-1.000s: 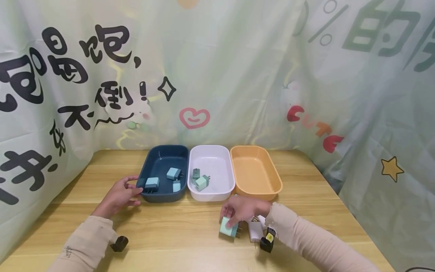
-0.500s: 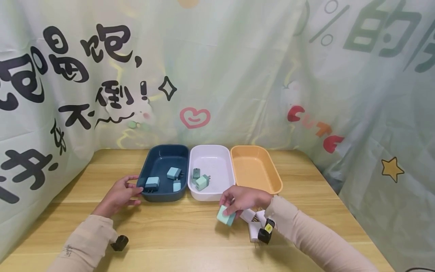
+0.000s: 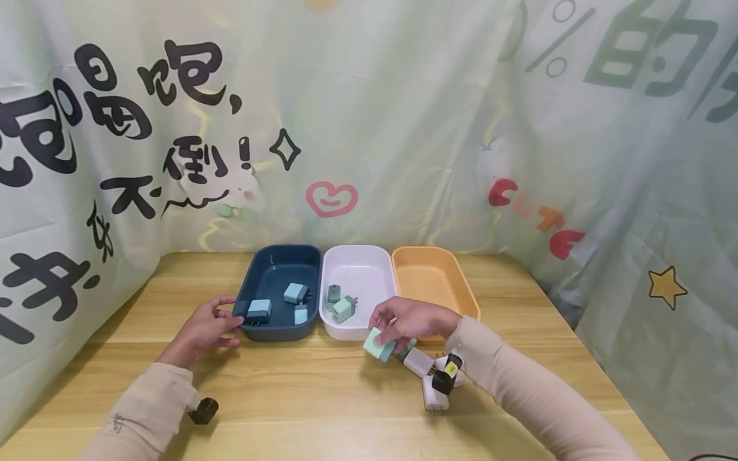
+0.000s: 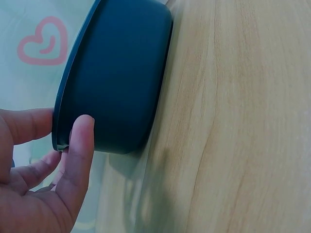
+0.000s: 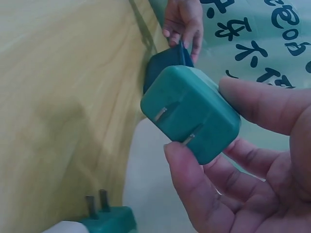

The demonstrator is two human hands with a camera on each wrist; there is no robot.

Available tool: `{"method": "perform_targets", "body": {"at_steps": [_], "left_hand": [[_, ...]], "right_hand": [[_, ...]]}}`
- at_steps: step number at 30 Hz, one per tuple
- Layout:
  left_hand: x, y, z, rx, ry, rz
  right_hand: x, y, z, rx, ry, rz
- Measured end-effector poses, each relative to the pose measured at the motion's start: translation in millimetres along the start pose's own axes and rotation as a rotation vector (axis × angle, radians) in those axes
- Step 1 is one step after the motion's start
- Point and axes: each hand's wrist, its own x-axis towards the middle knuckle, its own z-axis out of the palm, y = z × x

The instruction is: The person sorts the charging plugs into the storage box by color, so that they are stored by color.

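My right hand pinches a mint-green charger plug between thumb and fingers, above the table just in front of the white tray. In the right wrist view, two metal prongs show on the green face of this charger plug. My left hand grips the near left corner of the dark blue tray. The left wrist view shows fingers on both sides of the rim of the dark blue tray. Two green charger plugs lie in the white tray, and three light-blue ones in the dark blue tray.
An orange tray stands right of the white one, partly behind my right hand. Below that hand lie several white charger plugs and another green plug, partly covered. A printed curtain hangs behind the wooden table.
My right hand has lifted the green charger plug and carried it away from me, towards the white tray. White plugs beneath it have come into view. My left hand stays at the dark blue tray.
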Motion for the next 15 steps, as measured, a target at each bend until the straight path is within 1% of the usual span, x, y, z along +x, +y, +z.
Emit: {"method": "perform_targets", "body": {"at_steps": [10, 15], "left_hand": [[0.8, -0.6, 0.2, -0.002, 0.003, 0.008], [1.0, -1.1, 0.4, -0.002, 0.002, 0.009]], "right_hand": [[8.4, -10, -10, -0.017, 0.023, -0.011], [12.6, -12, -15, -0.001, 0.045, -0.006]]}}
